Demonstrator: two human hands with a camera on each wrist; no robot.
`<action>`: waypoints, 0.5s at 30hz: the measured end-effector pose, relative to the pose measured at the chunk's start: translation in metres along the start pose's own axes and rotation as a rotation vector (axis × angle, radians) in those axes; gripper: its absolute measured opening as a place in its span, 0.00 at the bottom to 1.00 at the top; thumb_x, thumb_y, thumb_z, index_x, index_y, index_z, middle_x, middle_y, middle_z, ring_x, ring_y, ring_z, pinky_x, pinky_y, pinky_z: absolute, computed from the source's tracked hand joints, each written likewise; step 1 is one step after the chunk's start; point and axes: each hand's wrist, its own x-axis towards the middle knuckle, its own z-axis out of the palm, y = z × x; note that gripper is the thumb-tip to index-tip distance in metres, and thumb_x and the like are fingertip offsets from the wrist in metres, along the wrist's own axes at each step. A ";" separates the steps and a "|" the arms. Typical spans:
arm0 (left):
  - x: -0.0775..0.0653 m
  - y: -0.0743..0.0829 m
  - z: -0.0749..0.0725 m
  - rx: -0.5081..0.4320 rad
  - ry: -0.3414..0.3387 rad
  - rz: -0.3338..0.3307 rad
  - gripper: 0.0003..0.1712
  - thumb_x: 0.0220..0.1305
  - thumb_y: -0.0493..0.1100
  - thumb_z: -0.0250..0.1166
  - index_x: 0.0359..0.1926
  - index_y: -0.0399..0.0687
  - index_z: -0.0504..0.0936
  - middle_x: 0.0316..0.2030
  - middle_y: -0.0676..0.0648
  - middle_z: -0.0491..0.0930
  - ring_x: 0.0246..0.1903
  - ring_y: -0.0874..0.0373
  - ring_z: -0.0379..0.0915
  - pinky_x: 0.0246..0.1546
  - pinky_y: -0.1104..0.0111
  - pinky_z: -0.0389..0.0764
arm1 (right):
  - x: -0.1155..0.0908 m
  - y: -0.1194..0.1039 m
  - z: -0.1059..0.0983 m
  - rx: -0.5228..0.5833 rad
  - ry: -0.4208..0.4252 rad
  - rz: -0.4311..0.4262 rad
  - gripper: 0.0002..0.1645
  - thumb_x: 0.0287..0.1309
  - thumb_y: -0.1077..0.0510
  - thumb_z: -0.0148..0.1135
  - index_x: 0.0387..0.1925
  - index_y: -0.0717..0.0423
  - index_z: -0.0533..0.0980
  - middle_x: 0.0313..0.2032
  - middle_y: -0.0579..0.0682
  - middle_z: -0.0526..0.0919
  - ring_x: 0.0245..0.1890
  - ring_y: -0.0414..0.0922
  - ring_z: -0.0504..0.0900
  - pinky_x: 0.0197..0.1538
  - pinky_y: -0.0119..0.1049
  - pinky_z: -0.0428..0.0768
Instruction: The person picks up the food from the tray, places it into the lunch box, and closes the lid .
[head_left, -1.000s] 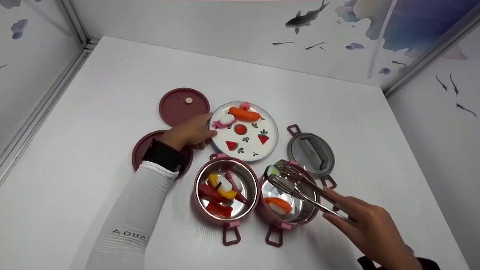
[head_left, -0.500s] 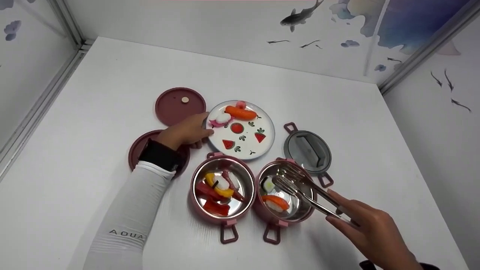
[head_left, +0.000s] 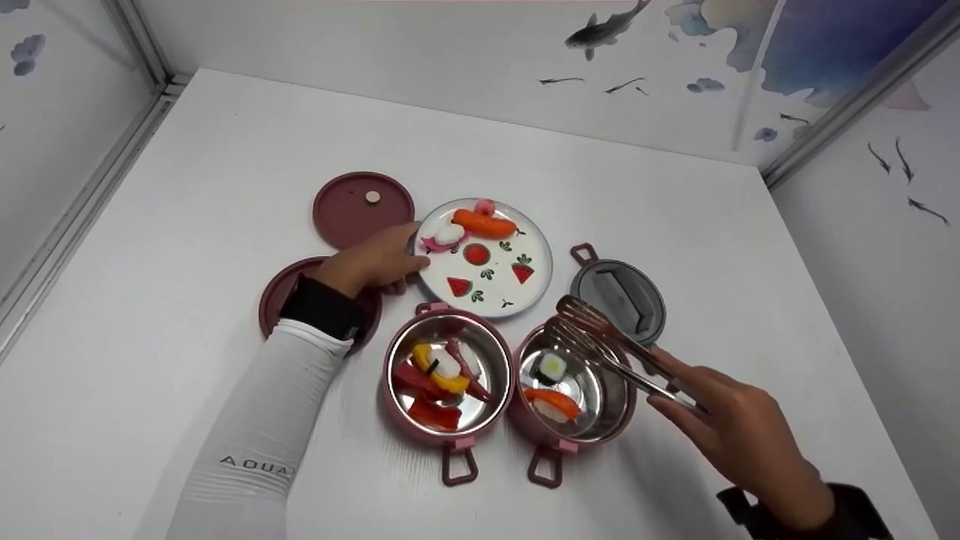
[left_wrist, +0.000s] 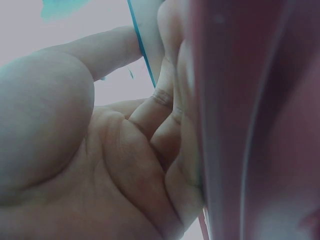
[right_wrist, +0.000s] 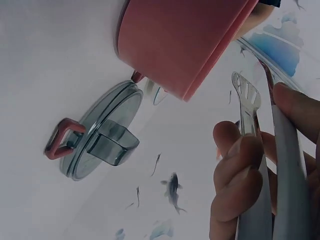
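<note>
In the head view my left hand [head_left: 381,259] pinches the left rim of a white plate [head_left: 517,296], thumb over the edge and fingers beneath. My right hand [head_left: 731,420] holds metal tongs [head_left: 600,345], their tips apart with nothing between them, over the far rim of the right pot [head_left: 525,427]. Inside that pot lie a toy cucumber sushi roll [head_left: 553,366] and an orange-topped sushi piece [head_left: 553,405]. The plate bears a toy carrot-like orange piece [head_left: 486,223], a pink-and-white sushi piece [head_left: 448,235] and a small pink ball-like piece [head_left: 485,207].
Beside the right pot, the left pot [head_left: 397,420] contains several red pieces and a yellow-topped sushi piece [head_left: 442,367]. Two dark red round lids [head_left: 349,217] lie left of the plate, one partly under the left forearm. A grey glass lid [head_left: 630,289] with red handles lies behind the right pot.
The cucumber sushi roll has gone from the tongs at the pot's far rim down to the pot's bottom. The tongs have risen back toward the far rim. The left hand stays at the plate.
</note>
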 end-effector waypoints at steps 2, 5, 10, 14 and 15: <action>0.001 -0.001 -0.001 -0.002 0.001 0.004 0.18 0.73 0.46 0.57 0.59 0.50 0.67 0.29 0.44 0.79 0.18 0.56 0.77 0.20 0.68 0.79 | 0.011 0.005 0.002 -0.029 0.021 -0.048 0.39 0.44 0.61 0.81 0.61 0.41 0.79 0.35 0.44 0.89 0.23 0.30 0.73 0.25 0.22 0.70; 0.002 -0.002 -0.002 0.001 0.004 0.007 0.19 0.73 0.45 0.57 0.60 0.50 0.67 0.29 0.44 0.79 0.18 0.57 0.77 0.19 0.68 0.79 | 0.029 0.012 0.007 -0.072 0.026 -0.094 0.37 0.45 0.59 0.80 0.60 0.45 0.80 0.35 0.47 0.89 0.22 0.33 0.76 0.23 0.26 0.72; 0.003 -0.002 -0.002 0.005 -0.002 0.008 0.22 0.73 0.46 0.58 0.64 0.49 0.65 0.29 0.44 0.79 0.17 0.57 0.77 0.19 0.68 0.78 | 0.066 0.019 0.014 -0.136 -0.033 -0.071 0.34 0.50 0.56 0.78 0.61 0.47 0.79 0.34 0.52 0.89 0.19 0.40 0.78 0.21 0.36 0.73; 0.004 -0.003 0.000 -0.020 -0.005 0.000 0.19 0.73 0.45 0.58 0.61 0.51 0.66 0.29 0.44 0.79 0.18 0.57 0.77 0.19 0.68 0.78 | 0.095 0.023 0.024 -0.165 -0.095 -0.049 0.33 0.53 0.52 0.76 0.62 0.46 0.78 0.34 0.55 0.88 0.20 0.47 0.81 0.20 0.42 0.75; 0.004 -0.002 0.000 -0.024 -0.005 0.000 0.19 0.73 0.45 0.58 0.61 0.51 0.66 0.29 0.44 0.78 0.18 0.57 0.77 0.19 0.68 0.78 | 0.102 0.023 0.027 -0.174 -0.110 -0.048 0.33 0.54 0.51 0.75 0.63 0.46 0.77 0.33 0.55 0.88 0.21 0.48 0.81 0.20 0.42 0.75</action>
